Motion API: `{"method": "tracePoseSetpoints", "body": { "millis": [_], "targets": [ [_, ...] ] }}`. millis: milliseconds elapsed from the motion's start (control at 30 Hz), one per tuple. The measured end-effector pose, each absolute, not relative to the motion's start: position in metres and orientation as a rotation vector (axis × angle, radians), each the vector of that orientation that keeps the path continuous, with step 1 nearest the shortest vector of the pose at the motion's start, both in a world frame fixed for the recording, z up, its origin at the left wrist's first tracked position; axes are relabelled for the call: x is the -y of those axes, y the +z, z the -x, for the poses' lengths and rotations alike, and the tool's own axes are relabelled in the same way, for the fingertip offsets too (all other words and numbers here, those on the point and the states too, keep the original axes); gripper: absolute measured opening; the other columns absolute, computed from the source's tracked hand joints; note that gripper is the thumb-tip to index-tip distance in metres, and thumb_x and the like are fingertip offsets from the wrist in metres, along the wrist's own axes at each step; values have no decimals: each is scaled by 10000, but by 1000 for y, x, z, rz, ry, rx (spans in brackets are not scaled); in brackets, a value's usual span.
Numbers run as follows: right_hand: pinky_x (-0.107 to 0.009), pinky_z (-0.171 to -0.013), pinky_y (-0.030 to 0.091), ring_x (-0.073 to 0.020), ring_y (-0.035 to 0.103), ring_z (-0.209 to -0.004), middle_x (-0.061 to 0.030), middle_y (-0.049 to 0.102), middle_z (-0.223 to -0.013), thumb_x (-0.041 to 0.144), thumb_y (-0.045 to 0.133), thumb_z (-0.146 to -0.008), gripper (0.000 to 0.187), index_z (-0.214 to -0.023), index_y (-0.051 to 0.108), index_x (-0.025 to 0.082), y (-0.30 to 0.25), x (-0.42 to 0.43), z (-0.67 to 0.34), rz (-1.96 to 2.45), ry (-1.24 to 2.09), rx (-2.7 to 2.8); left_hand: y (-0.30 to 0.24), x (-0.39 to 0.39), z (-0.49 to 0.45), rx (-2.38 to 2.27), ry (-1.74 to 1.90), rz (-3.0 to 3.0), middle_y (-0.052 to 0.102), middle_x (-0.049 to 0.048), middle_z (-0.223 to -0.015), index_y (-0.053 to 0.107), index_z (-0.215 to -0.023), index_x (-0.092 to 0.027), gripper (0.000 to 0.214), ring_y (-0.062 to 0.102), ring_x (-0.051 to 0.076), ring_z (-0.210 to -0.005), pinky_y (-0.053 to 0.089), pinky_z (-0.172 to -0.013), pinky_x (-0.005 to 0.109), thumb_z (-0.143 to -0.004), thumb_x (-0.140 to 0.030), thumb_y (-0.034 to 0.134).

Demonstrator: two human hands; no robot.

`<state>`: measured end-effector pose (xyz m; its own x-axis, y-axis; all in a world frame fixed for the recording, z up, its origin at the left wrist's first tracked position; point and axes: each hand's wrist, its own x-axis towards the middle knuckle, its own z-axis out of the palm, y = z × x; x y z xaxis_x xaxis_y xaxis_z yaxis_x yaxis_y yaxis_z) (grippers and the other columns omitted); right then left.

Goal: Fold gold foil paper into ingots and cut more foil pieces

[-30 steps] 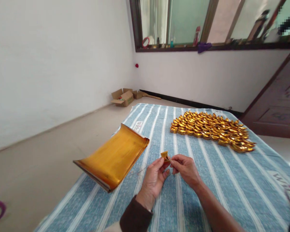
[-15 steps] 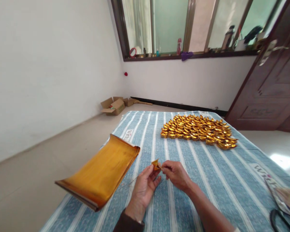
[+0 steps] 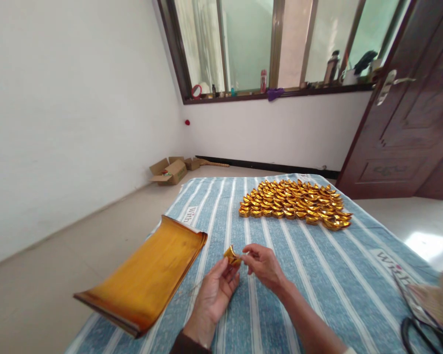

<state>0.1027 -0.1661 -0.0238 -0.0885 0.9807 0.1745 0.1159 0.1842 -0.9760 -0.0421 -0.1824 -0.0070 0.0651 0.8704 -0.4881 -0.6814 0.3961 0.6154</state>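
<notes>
A small folded gold paper ingot (image 3: 232,255) is held up above the cloth, between the thumb and fingers of my left hand (image 3: 216,293). My right hand (image 3: 263,265) has its fingers pinched at the ingot's right edge; the exact contact is small and partly hidden by the fingertips. To the left lies a stack of gold paper sheets (image 3: 147,275), its ends curling up. Farther back on the right, many finished-looking gold paper ingots (image 3: 291,201) sit packed in rows.
A blue and white striped cloth (image 3: 302,280) covers the table. Black-handled scissors (image 3: 409,327) lie at the right front edge beside a tan object (image 3: 437,300). Beyond the table are an open cardboard box (image 3: 173,172) on the floor and a brown door (image 3: 395,142).
The ingot has turned in my left fingers, showing more of its side. My right fingers have shifted slightly around its edge. The whole view has shifted a little.
</notes>
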Motion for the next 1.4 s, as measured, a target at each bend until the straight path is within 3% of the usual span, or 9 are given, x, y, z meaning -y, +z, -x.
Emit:
{"method": "tracePoseSetpoints", "body": {
  "millis": [233, 500, 667, 1400],
  "targets": [
    [-192, -366, 391, -78, 480, -356, 83, 542, -508, 432, 686, -663, 396, -938, 617, 155, -25, 161, -99, 1084, 1301, 1104, -1, 170, 23, -865, 1234, -224, 713, 82, -780, 649, -866, -98, 140, 677, 128, -619, 566, -570, 218, -885, -34, 525],
    [-184, -363, 395, -84, 503, -363, 58, 570, -493, 495, 690, -679, 407, -887, 650, 148, -28, 155, -110, 1101, 1217, 1027, -6, 155, 0, -773, 1249, -267, 713, 100, -801, 676, -842, -78, 141, 683, 142, -649, 569, -591, 224, -857, -21, 547],
    [-209, -392, 436, -94, 517, -396, 39, 591, -527, 541, 719, -650, 451, -857, 665, 144, -28, 153, -117, 1106, 1184, 966, -13, 151, -8, -727, 1210, -336, 718, 94, -853, 686, -867, -96, 100, 689, 155, -726, 571, -685, 251, -830, -54, 603],
    [-204, -398, 405, -95, 520, -388, 20, 628, -527, 550, 753, -638, 469, -861, 659, 149, -31, 153, -125, 1112, 1250, 924, -26, 150, -7, -700, 1158, -389, 696, 105, -857, 689, -871, -81, 81, 665, 185, -769, 560, -672, 295, -808, -116, 653]
  ]
}}
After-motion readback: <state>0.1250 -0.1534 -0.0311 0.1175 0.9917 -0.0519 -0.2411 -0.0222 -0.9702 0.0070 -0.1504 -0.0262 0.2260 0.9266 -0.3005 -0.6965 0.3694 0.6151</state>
